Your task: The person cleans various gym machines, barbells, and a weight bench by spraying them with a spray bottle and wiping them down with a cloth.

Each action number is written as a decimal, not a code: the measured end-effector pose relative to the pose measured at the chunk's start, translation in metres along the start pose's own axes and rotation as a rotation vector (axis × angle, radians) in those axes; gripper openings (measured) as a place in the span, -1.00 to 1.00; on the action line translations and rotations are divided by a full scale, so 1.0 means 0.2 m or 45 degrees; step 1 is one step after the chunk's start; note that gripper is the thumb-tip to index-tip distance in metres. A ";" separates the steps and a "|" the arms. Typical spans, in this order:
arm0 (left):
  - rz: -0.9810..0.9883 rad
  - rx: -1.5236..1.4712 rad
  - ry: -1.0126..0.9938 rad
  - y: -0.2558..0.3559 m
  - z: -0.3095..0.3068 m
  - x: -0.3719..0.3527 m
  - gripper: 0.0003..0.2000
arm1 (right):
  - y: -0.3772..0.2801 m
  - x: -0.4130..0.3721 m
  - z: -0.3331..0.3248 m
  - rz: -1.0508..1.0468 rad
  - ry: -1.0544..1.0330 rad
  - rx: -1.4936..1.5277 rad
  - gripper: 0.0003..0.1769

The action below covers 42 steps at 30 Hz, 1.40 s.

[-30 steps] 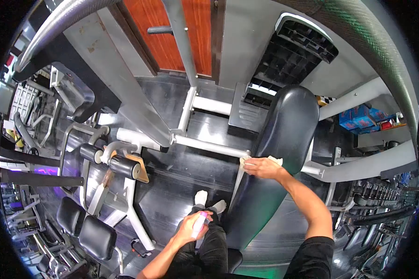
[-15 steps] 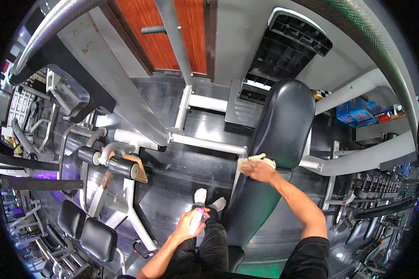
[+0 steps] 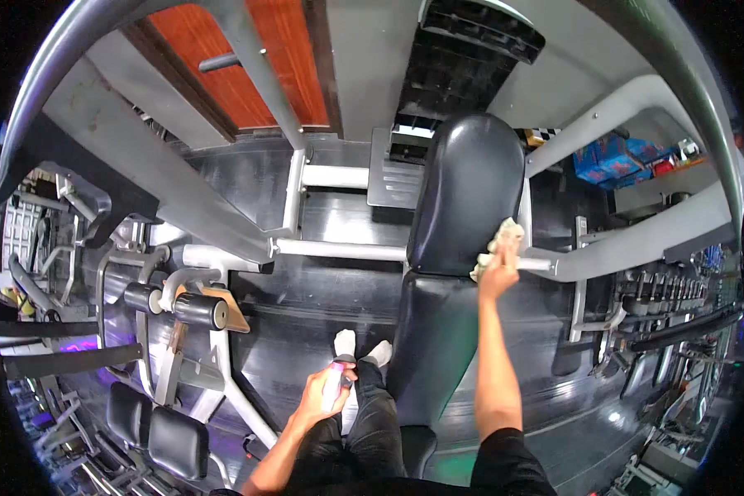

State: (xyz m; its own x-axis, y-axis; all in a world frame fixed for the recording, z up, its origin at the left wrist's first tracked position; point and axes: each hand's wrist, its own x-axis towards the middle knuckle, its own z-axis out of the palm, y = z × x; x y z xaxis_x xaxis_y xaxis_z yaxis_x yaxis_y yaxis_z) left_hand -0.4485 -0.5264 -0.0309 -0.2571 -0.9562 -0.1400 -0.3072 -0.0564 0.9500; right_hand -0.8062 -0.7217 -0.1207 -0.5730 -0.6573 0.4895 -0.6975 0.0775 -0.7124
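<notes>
A black padded weight bench (image 3: 471,182) runs up the middle of the view, its back pad and its seat pad (image 3: 430,347) meeting at a seam. My right hand (image 3: 502,269) is closed on a cream cloth (image 3: 508,236), which lies against the right edge of the back pad near that seam. Low in the view, in front of my legs, my left hand (image 3: 318,393) is wrapped round a small white and pink bottle (image 3: 333,385). The bottle's dark top points upward; the fingers partly cover its body.
Silver frame tubes (image 3: 347,250) cross the floor left of the bench. A machine with black rollers (image 3: 200,311) stands at left, near small black pads (image 3: 174,442). Blue boxes (image 3: 608,161) and a dumbbell rack (image 3: 661,289) are at right. A reddish wooden door (image 3: 281,74) is behind.
My right hand has carried the cloth from the left side of the bench across to its right edge. The camera view has shifted; my left hand still grips the bottle.
</notes>
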 end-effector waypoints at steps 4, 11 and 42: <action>0.090 0.033 -0.051 0.00 0.04 0.01 -0.63 | -0.11 -0.28 0.12 -0.482 -0.439 -0.091 -0.71; -0.113 0.049 -0.190 0.08 0.11 0.06 -0.65 | -0.06 -0.12 -0.03 -0.741 -0.663 -0.162 -0.59; -0.084 0.143 -0.275 0.09 0.21 -0.03 -0.75 | 0.19 -0.49 -0.12 0.118 -0.541 -0.105 -0.54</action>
State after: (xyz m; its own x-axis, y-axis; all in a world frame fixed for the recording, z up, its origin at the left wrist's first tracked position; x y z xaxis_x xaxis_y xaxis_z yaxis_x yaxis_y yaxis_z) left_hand -0.4907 -0.5093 -0.0242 -0.4190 -0.8674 -0.2684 -0.4264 -0.0730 0.9016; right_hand -0.7868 -0.6357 -0.1835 -0.4192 -0.8932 0.1628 -0.6934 0.1993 -0.6925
